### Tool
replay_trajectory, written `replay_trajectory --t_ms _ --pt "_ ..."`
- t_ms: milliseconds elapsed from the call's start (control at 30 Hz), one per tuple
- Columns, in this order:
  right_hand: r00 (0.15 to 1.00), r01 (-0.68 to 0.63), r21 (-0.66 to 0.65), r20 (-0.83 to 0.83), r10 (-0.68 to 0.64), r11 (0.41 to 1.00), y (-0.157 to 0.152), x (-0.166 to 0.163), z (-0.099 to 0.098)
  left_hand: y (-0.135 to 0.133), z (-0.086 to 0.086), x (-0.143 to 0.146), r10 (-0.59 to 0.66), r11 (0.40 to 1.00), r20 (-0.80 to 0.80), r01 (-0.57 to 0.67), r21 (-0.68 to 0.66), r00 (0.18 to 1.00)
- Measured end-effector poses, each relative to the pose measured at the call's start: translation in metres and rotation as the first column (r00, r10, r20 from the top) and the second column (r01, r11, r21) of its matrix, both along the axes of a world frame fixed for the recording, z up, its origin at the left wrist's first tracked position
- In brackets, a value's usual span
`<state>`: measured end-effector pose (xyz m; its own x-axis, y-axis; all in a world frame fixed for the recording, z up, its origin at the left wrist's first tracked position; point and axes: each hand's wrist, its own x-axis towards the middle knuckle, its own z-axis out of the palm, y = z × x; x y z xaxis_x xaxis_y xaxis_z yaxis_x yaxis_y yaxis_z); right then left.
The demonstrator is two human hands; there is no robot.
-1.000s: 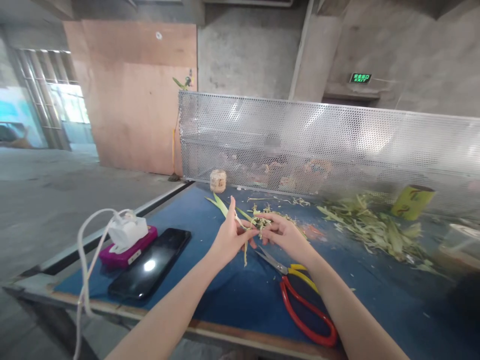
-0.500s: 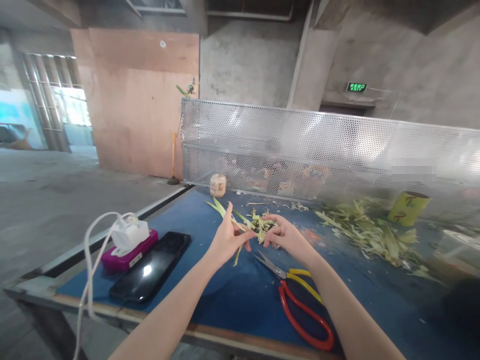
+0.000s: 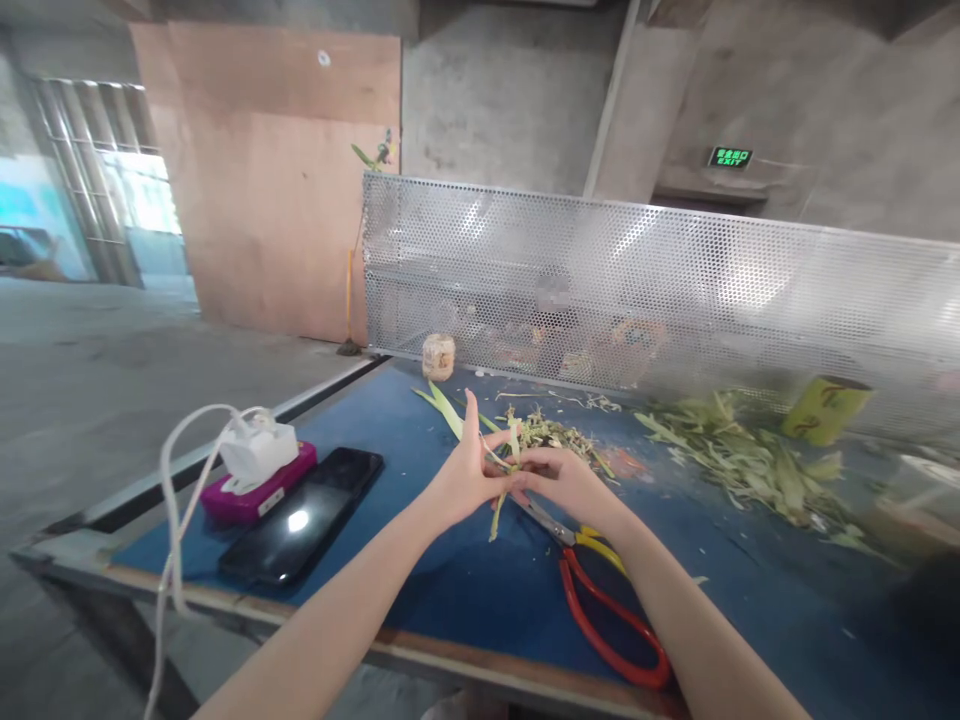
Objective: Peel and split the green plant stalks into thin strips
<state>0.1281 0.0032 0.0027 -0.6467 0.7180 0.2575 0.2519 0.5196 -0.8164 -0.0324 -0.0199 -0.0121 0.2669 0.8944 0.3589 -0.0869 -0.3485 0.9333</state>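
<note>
Long pale-green leaf strips [image 3: 444,405] stick out past my left hand [image 3: 461,480], whose fingers close around them with the thumb pointing up. My right hand [image 3: 568,492] meets the left fingertips and pinches a strip there; one end dangles below. Just behind the hands is a small heap of dry greenish plant bits [image 3: 559,432]. Scissors [image 3: 574,590] with one red and one yellow handle lie on the blue table under my right wrist, blades slightly apart and partly hidden by that hand.
A black phone [image 3: 304,515] and a magenta power strip [image 3: 259,492] with a white charger [image 3: 259,450] and cable are at left. A beige roll-like object [image 3: 439,357] stands at the back. Leafy strips [image 3: 750,470] and a yellow-green can [image 3: 825,410] are at right, before a perforated metal screen [image 3: 487,260].
My right hand has moved left from the heap to the left fingertips and now pinches a strip. More of the heap shows. The view has tilted down slightly.
</note>
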Motion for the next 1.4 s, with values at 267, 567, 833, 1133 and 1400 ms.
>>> replay_trajectory --t_ms 267,567,833,1133,1400 --pt "0.974 0.214 0.032 -0.087 -0.211 0.976 0.006 0.0 -0.003 0.004 -0.004 -0.001 0.195 0.98 -0.061 -0.197 -0.022 0.979" --pt "0.979 0.195 -0.077 -0.038 -0.199 0.978 0.007 -0.003 -0.006 0.002 -0.004 0.003 0.206 0.978 -0.13 -0.202 0.042 0.97" --pt "0.967 0.218 -0.002 -0.133 -0.217 0.976 0.016 0.0 -0.009 0.002 0.003 0.006 0.166 0.982 -0.203 -0.181 -0.057 0.965" --pt "0.86 0.285 0.509 0.239 -0.452 0.812 0.011 0.008 0.007 0.003 0.009 0.011 0.15 0.969 -0.18 -0.18 -0.168 0.972" --pt "0.537 0.387 0.668 0.397 -0.744 0.636 0.035 -0.054 0.026 0.025 -0.004 0.005 0.471 0.881 -0.068 -0.473 -0.023 0.88"
